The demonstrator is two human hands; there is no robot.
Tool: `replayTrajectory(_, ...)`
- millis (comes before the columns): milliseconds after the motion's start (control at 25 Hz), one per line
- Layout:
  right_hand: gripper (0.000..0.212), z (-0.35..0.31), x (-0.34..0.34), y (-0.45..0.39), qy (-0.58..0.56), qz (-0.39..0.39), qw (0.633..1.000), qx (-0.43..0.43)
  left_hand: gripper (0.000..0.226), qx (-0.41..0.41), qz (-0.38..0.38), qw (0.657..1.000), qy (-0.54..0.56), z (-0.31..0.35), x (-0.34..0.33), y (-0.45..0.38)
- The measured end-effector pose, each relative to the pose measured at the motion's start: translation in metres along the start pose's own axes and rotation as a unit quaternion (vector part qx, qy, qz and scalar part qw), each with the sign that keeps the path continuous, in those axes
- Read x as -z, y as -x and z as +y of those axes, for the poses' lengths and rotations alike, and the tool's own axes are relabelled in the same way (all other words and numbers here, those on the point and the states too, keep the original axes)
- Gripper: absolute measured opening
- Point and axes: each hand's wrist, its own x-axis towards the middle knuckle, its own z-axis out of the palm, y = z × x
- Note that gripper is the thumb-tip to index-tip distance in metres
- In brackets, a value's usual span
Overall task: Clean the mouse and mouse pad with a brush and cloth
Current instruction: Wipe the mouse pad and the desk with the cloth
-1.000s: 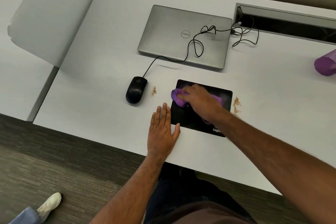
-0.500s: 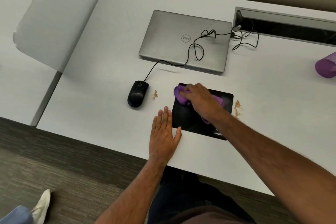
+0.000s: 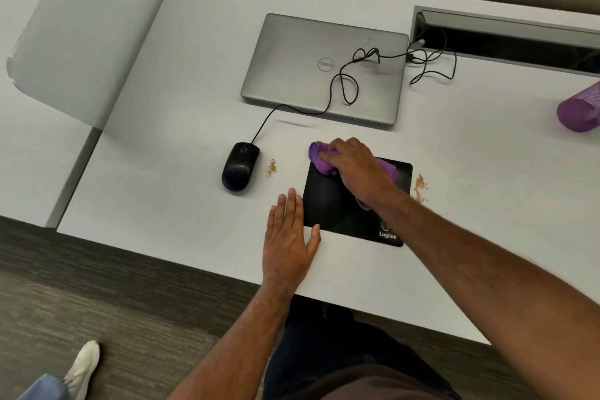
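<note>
From the head camera, the only view we have, we look down on a pale desk [image 3: 168, 153] where the wiping step is in hand: the right hand [image 3: 355, 169] grips a bunched purple cloth [image 3: 319, 159] and presses it onto the far left corner of the black mouse pad [image 3: 328, 204], part of the cloth spilling just past the pad's far edge. The left hand [image 3: 289, 237] lies flat on the desk at the pad's near left corner, fingers straight and together, thumb touching the pad's near edge; we judge it is steadying the pad. The black mouse [image 3: 239, 166] sits on the desk to the left of the pad, apart from it, its cable [image 3: 337, 88] running up over the closed laptop [image 3: 324, 68]. We judge the pad is partway wiped and the mouse not yet attended to with the cloth. The next move calls for sweeping the cloth across the rest of the pad while the left hand keeps it from sliding, then dealing with the crumbs. Counting: one mouse, one pad, one cloth, one laptop, two small heaps of brown crumbs [image 3: 271, 168], one between mouse and pad and one just right of the pad, and one purple object [image 3: 579, 110] at the right edge, cut off by the frame. We see no brush we can identify.
</note>
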Motion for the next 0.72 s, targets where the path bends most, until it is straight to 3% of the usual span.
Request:
replayTrajectory(160, 0.055, -0.038, -0.023, 0.051, -0.010, -0.019, 0.995, 0.100, 0.079, 0.002, 0.004, 1.000, 0.014, 0.001, 0.001, -0.001)
replayTrajectory(360, 0.051, -0.037, -0.017, 0.055, -0.031, -0.039, 0.997, 0.066, 0.083, 0.001, 0.003, 1.000, 0.029, -0.001, 0.001, -0.001)
replayTrajectory(520, 0.045, -0.039, -0.020, 0.047, -0.001, -0.095, 0.991, 0.098, 0.081, 0.002, 0.005, 0.999, 0.033, -0.001, 0.001, -0.002)
replayTrajectory(720, 0.044, -0.024, -0.017, 0.048, 0.001, -0.043, 0.991, 0.123, 0.079, -0.003, 0.008, 1.000, 0.013, -0.001, -0.001, -0.001)
